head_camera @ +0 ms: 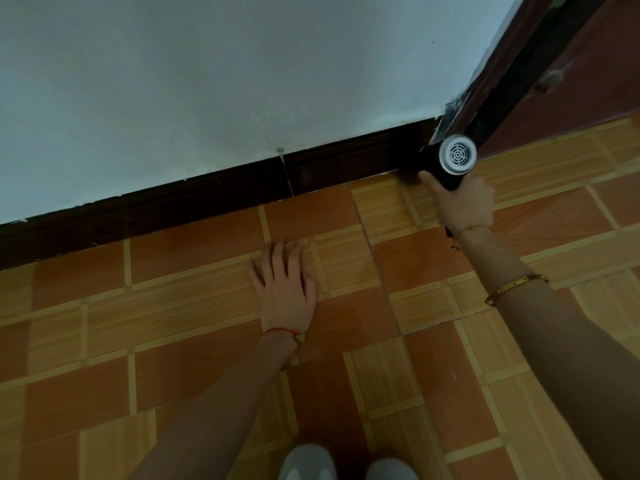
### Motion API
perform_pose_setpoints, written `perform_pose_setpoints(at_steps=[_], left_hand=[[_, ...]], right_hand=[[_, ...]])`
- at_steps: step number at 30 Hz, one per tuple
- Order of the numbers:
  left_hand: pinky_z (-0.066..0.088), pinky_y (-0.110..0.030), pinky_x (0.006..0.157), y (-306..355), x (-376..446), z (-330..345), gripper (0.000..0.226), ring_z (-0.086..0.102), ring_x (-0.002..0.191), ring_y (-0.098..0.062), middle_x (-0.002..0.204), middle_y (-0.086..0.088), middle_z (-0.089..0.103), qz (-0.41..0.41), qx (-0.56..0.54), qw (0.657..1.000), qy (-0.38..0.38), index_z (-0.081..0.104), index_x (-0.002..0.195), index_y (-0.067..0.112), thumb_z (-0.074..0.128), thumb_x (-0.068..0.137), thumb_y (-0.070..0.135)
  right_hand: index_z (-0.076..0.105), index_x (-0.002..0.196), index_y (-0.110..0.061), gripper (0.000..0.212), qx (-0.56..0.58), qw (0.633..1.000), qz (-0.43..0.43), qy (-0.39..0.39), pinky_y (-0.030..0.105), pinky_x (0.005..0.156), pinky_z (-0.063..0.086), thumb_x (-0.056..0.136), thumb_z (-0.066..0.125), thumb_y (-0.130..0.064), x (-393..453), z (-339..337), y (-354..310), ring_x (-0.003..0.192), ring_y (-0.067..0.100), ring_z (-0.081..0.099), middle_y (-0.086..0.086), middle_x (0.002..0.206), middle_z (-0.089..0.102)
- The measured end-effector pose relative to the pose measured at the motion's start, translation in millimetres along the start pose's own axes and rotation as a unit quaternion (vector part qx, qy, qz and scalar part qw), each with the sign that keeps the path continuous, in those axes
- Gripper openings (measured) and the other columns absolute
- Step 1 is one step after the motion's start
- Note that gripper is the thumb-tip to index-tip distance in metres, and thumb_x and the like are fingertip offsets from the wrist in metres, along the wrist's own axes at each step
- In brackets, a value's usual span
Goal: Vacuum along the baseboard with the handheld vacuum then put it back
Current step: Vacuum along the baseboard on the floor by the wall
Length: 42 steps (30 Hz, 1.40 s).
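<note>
Our right hand [462, 202] is clamped on the handheld vacuum [452, 161], nose at the baseboard [207, 202] by the door frame [498, 81], strip running leftward, left hand [285, 285] splayed on tiles [433, 258].

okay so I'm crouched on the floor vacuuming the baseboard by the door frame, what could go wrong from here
The vacuum in your right hand is tight in the corner where the baseboard meets the door frame; it could knock or scrape the wood there.

Your left hand lies flat on the tile floor, apparently propping you; if so, a slip could tip you forward.

Most of the baseboard runs off to your left, so stopping here would probably leave it undone.
</note>
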<state>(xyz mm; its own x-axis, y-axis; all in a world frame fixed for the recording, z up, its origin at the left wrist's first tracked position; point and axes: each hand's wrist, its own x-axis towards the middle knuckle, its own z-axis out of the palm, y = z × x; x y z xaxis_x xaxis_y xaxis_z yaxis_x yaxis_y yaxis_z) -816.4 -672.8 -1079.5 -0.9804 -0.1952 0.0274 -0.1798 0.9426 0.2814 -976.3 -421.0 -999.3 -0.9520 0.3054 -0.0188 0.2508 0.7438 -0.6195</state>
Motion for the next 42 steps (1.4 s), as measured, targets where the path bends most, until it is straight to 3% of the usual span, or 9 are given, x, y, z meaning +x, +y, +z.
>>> perform_pose_setpoints(at_steps=[5, 11, 18, 23, 28, 33, 36, 40, 42], left_hand=[[0.012, -0.062, 0.117, -0.9, -0.8, 1.4, 0.053, 0.025, 0.145, -0.031, 0.153, -0.009, 0.034, -0.001, 0.002, 1.000, 0.000, 0.037, 0.147, 0.020, 0.037, 0.094, 0.031], [0.010, -0.062, 0.118, -1.1, -0.7, 1.3, 0.054, 0.024, 0.145, -0.031, 0.153, -0.010, 0.034, 0.003, -0.006, 1.000, 0.002, 0.037, 0.146, 0.020, 0.037, 0.094, 0.032], [0.016, -0.063, 0.115, -1.4, -0.7, 3.8, 0.054, 0.029, 0.143, -0.033, 0.152, -0.012, 0.037, 0.009, 0.015, 1.000, 0.005, 0.039, 0.146, 0.018, 0.037, 0.094, 0.032], [0.015, -0.064, 0.115, -1.1, -0.8, 5.4, 0.056, 0.028, 0.143, -0.034, 0.152, -0.014, 0.036, 0.010, 0.023, 1.000, 0.000, 0.036, 0.148, 0.016, 0.035, 0.094, 0.032], [0.016, -0.065, 0.115, 0.5, -0.3, 4.4, 0.057, 0.027, 0.144, -0.034, 0.153, -0.016, 0.035, 0.008, 0.035, 0.999, -0.012, 0.036, 0.148, 0.015, 0.031, 0.094, 0.033], [0.016, -0.065, 0.115, 4.1, -9.1, 1.2, 0.054, 0.026, 0.143, -0.033, 0.150, -0.014, 0.037, 0.030, 0.016, 0.999, -0.015, 0.039, 0.144, 0.015, 0.027, 0.094, 0.032], [0.017, -0.063, 0.116, 9.5, -17.8, 0.9, 0.052, 0.028, 0.143, -0.031, 0.150, -0.012, 0.038, 0.055, 0.015, 0.998, -0.021, 0.042, 0.142, 0.016, 0.025, 0.095, 0.032], [0.017, -0.063, 0.116, 15.7, -21.4, 2.1, 0.051, 0.028, 0.143, -0.030, 0.150, -0.011, 0.038, 0.065, 0.015, 0.997, -0.025, 0.041, 0.143, 0.017, 0.027, 0.096, 0.033], [0.017, -0.063, 0.116, 17.7, -21.0, 2.5, 0.051, 0.027, 0.143, -0.030, 0.150, -0.011, 0.038, 0.062, 0.015, 0.998, -0.028, 0.040, 0.143, 0.017, 0.028, 0.096, 0.033]], right_hand=[[0.054, 0.125, -0.010, 0.088, 0.003, 0.999, -0.014, -0.035, 0.033, 0.074, 0.051, 0.069, 0.053, -0.078, -14.6, 4.2, -9.7, 0.101, 0.031, 0.065, 0.010, 0.106, 0.070], [0.050, 0.130, -0.016, 0.068, 0.012, 0.977, -0.139, -0.164, 0.022, 0.071, 0.044, 0.078, 0.067, -0.057, -43.5, 24.5, -35.4, 0.099, 0.017, 0.064, 0.001, 0.111, 0.068], [0.055, 0.120, -0.007, 0.068, -0.033, 0.997, -0.054, -0.051, 0.027, 0.064, 0.040, 0.079, 0.063, -0.060, -35.6, -13.4, 3.5, 0.092, 0.030, 0.066, 0.012, 0.100, 0.069], [0.056, 0.114, -0.012, 0.055, 0.004, 0.986, -0.066, -0.150, 0.033, 0.067, 0.056, 0.080, 0.067, -0.054, -66.7, -32.7, 10.5, 0.072, 0.018, 0.065, 0.001, 0.088, 0.067], [0.054, 0.124, -0.015, 0.055, 0.005, 0.965, -0.106, -0.241, 0.007, 0.048, 0.041, 0.081, 0.068, -0.048, -94.3, -34.0, 10.6, 0.057, -0.005, 0.049, -0.020, 0.071, 0.051], [0.049, 0.131, -0.011, 0.070, -0.026, 0.989, -0.060, -0.132, 0.024, 0.069, 0.046, 0.079, 0.066, -0.056, -92.0, -47.4, 24.3, 0.093, 0.025, 0.066, 0.006, 0.103, 0.068], [0.045, 0.136, -0.011, 0.074, -0.005, 0.994, -0.038, -0.099, 0.027, 0.075, 0.045, 0.079, 0.067, -0.054, -93.1, -54.8, 30.6, 0.102, 0.027, 0.064, 0.008, 0.114, 0.067], [0.053, 0.125, -0.014, 0.058, 0.010, 0.973, -0.101, -0.206, 0.021, 0.065, 0.048, 0.081, 0.068, -0.048, -102.7, -56.6, 24.4, 0.065, 0.007, 0.058, 0.003, 0.090, 0.068], [0.054, 0.122, -0.013, 0.054, 0.006, 0.968, -0.112, -0.225, 0.019, 0.062, 0.046, 0.082, 0.069, -0.046, -100.1, -52.6, 21.3, 0.062, 0.002, 0.054, -0.003, 0.082, 0.063]])
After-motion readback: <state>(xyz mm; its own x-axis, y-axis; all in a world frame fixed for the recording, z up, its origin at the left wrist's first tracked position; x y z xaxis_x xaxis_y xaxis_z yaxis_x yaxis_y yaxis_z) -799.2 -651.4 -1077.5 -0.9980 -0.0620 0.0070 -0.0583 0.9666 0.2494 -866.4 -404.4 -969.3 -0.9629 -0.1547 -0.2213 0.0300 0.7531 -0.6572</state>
